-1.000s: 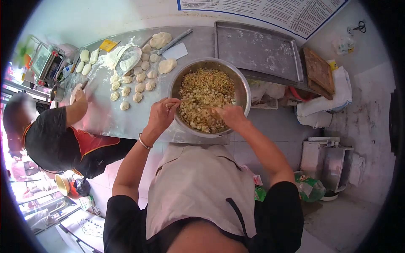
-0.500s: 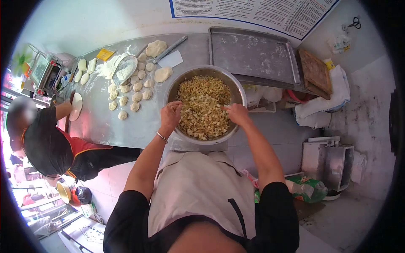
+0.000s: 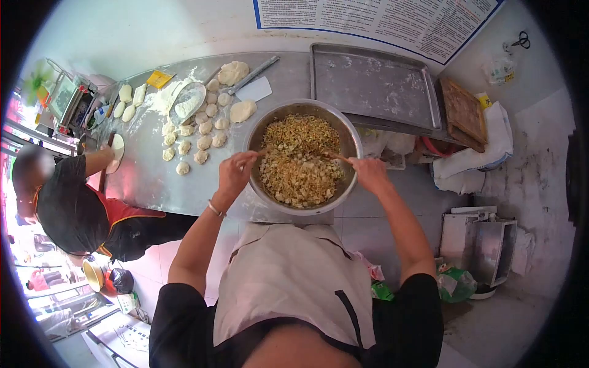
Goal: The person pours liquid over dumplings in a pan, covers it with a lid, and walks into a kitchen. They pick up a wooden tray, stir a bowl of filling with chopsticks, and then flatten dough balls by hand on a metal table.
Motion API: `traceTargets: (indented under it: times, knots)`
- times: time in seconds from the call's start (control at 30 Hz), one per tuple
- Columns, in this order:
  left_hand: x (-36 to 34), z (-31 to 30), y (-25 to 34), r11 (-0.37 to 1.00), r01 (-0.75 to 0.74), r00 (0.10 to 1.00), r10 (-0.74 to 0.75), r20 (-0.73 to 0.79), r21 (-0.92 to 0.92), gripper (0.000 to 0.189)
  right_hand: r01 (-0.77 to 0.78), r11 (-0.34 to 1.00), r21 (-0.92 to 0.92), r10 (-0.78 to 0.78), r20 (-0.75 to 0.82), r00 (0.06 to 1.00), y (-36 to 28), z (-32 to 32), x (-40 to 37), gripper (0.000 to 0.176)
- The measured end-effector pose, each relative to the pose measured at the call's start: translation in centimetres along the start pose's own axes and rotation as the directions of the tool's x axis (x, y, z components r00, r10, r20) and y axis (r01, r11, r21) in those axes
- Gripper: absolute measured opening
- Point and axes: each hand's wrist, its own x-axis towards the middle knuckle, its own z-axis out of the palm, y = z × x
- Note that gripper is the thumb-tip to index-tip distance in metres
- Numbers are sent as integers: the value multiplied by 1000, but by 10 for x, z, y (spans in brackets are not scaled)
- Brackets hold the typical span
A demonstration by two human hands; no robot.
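A big steel bowl (image 3: 350, 142) holds a loose, finely chopped filling (image 3: 302, 178) in yellow, brown and pale bits. At the bowl's left rim, my left hand (image 3: 234, 173) is closed on a thin wooden chopstick (image 3: 264, 151) that points in over the filling. Across from it, my right hand (image 3: 372, 174) pinches another wooden chopstick (image 3: 335, 157), whose far end dips into the mix. The filling hides both tips.
Several dough balls (image 3: 203, 142) and a floury dish (image 3: 187, 105) lie on the steel table (image 3: 150, 190). A co-worker (image 3: 64, 190) handles a flat dough round (image 3: 116, 152) at left. A floured tray (image 3: 374, 80) and wooden boards (image 3: 465, 113) sit right of the bowl.
My hands have moved apart, the left one out past the bowl's rim and the right one to the right. Both chopsticks now show clearly. The co-worker's hand has moved onto the dough round.
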Motion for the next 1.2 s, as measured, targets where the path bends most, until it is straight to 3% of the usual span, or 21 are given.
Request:
traceTargets:
  times: [0.07,0.1,0.13,0.17,0.27,0.33,0.43,0.53,0.57,0.63,0.8,0.9,0.93,1.03,1.13,1.2]
  knots:
    - [10,16,-9,991,101,995,-103,18,93,13,-50,998,-48,54,89,995,8,37,34,30]
    - [10,29,-16,979,151,988,-156,24,140,13,-92,994,61,87,74,993,0,52,44,29]
    - [7,48,-28,979,201,978,-203,-40,-46,14,-131,976,172,122,63,990,-16,65,55,28]
    - [9,50,-23,980,193,981,-195,-25,-45,14,-169,945,281,159,56,986,-26,74,62,27]
    - [3,55,-15,966,238,971,-233,55,-97,15,33,916,400,11,-106,994,-33,90,57,29]
    - [-7,54,-14,920,342,938,-321,132,-190,14,123,954,274,-86,-145,986,-24,80,45,30]
    - [-24,31,13,936,272,954,-231,193,-223,14,189,977,100,-178,-107,978,-18,30,5,31]
    - [-32,3,40,954,-30,983,82,166,-299,14,259,966,13,-255,-136,957,5,0,-26,31]
    - [-29,-2,38,959,-58,987,96,125,-279,15,286,958,-1,-282,-163,945,7,-8,-31,31]
    - [-17,-14,26,966,-109,991,124,49,-236,17,182,983,-22,-183,-119,976,4,-22,-28,31]
    - [13,10,-8,991,68,996,-73,48,112,15,40,998,-49,-42,-26,999,-30,18,32,38]
    - [11,31,2,953,303,950,-301,88,-15,16,35,998,61,-37,21,999,-67,55,61,40]
    - [7,43,-9,958,286,956,-284,79,-9,16,41,992,116,-43,12,999,-72,62,64,40]
    - [-3,43,-15,959,259,965,-253,64,-112,15,239,968,-80,-242,-21,970,-66,61,56,43]
    - [-25,41,8,979,30,994,-8,110,-203,15,373,920,-123,-382,-63,922,-43,12,15,43]
    - [-37,39,35,964,-67,981,111,160,-258,19,395,918,-48,-397,-121,910,-26,-11,-12,42]
